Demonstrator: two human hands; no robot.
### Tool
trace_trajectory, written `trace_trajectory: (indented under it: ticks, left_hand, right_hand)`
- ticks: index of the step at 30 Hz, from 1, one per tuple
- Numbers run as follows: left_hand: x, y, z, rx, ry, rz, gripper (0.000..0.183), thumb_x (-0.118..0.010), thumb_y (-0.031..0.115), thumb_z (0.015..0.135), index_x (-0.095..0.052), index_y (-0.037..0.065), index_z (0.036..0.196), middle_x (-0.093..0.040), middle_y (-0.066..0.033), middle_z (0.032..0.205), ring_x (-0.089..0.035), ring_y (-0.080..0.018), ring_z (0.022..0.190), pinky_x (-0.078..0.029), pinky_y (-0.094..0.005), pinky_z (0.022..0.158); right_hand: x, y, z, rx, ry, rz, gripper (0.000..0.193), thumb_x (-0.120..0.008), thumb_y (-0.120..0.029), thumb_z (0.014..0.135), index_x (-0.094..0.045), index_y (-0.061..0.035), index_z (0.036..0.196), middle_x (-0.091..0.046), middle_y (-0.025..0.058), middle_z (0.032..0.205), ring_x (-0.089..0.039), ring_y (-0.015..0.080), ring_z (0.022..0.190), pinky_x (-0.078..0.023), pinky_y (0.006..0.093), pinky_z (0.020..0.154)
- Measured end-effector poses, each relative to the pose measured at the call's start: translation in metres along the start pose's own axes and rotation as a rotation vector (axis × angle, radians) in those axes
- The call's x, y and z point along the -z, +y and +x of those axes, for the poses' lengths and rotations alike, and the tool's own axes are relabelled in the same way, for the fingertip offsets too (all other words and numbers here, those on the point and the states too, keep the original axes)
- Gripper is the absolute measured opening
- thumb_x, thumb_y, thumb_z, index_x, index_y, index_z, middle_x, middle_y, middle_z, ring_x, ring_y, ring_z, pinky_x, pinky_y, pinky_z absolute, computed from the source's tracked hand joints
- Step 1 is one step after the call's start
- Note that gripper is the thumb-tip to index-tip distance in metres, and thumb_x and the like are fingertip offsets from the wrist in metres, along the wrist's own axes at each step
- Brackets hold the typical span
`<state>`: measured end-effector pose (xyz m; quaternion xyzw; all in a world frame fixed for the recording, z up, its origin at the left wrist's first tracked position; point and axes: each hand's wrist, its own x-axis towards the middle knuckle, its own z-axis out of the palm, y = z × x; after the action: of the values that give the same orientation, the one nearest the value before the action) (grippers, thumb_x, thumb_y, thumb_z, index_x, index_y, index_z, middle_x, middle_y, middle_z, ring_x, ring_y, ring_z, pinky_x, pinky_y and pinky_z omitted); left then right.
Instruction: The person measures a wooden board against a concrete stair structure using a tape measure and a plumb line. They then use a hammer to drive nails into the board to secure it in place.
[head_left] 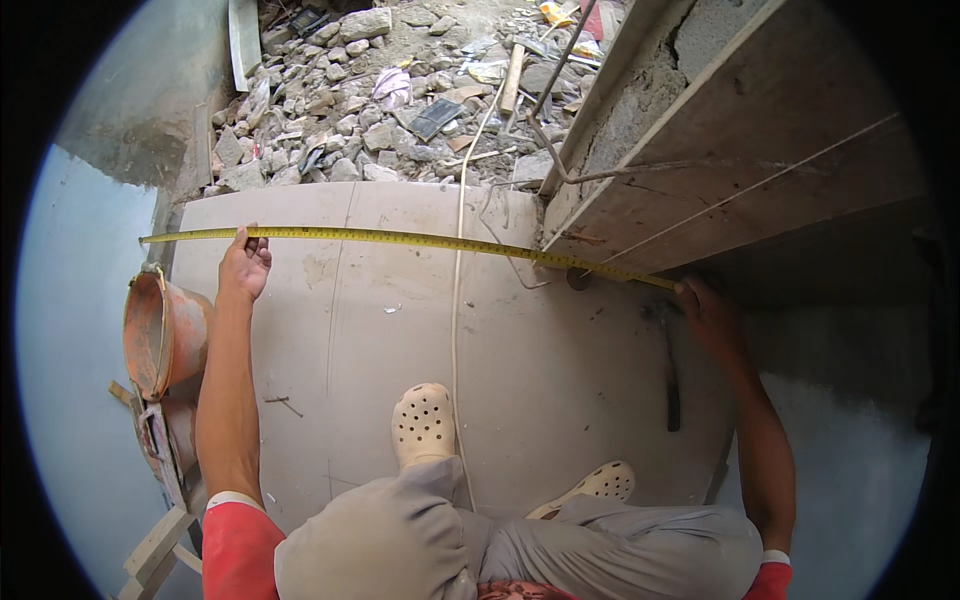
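A yellow tape measure is pulled out across the pale floor, its metal end close to the left wall. My left hand pinches the blade a short way in from that end. At the other side my right hand is closed on the blade, in shadow by the right wall; the case of the tape cannot be seen. Between the hands the blade passes the foot of a boarded concrete column. Below my right hand a dark-handled hammer lies on the floor.
Broken stone and rubble fill the ground beyond the floor's edge. Two stacked orange buckets stand at the left wall, with wooden pieces nearer. A white cable runs lengthwise beside my foot. Bent steel rods stick out near the column.
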<state>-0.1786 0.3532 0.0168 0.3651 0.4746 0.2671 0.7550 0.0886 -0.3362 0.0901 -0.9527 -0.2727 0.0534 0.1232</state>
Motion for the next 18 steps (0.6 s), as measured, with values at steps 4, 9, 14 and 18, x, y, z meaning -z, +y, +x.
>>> trace_trajectory:
  ticks: [4,9,14,18]
  left_hand:
    - [0.000,-0.005,0.004,-0.017,0.020,0.005,0.029,-0.060,0.031,0.106,-0.068,0.007,0.119,-0.062,0.0000,0.097,-0.058,-0.0132,0.086,-0.048,-0.0245,0.069]
    - [0.007,-0.010,0.011,0.010,0.022,-0.020,0.031,-0.062,0.032,0.105,-0.067,0.007,0.121,-0.061,-0.0002,0.097,-0.058,-0.0136,0.088,-0.048,-0.0248,0.070]
    - [0.011,-0.011,0.019,0.006,0.033,-0.021,0.031,-0.062,0.032,0.105,-0.067,0.007,0.123,-0.060,-0.0007,0.098,-0.059,-0.0142,0.090,-0.048,-0.0248,0.070]
    - [0.013,-0.010,0.026,0.015,0.014,-0.032,0.029,-0.062,0.030,0.105,-0.067,0.007,0.123,-0.060,-0.0006,0.098,-0.059,-0.0145,0.091,-0.049,-0.0247,0.070]
  right_hand:
    - [-0.008,-0.007,-0.005,-0.047,0.028,-0.007,0.032,-0.055,-0.036,0.104,-0.068,-0.0072,0.109,-0.066,0.0197,0.099,-0.064,0.0420,0.091,-0.051,0.0484,0.079]
    - [-0.010,-0.013,-0.005,-0.013,0.115,-0.061,0.032,-0.055,-0.035,0.104,-0.067,-0.0055,0.105,-0.067,0.0197,0.099,-0.065,0.0416,0.092,-0.050,0.0490,0.078]
    - [-0.007,-0.021,-0.010,-0.116,0.049,-0.100,0.034,-0.055,-0.034,0.103,-0.066,-0.0029,0.097,-0.067,0.0209,0.093,-0.065,0.0418,0.091,-0.050,0.0501,0.077]
    - [-0.005,-0.031,-0.019,-0.183,0.027,-0.015,0.035,-0.055,-0.036,0.102,-0.066,-0.0034,0.094,-0.067,0.0215,0.089,-0.064,0.0421,0.086,-0.050,0.0497,0.076]
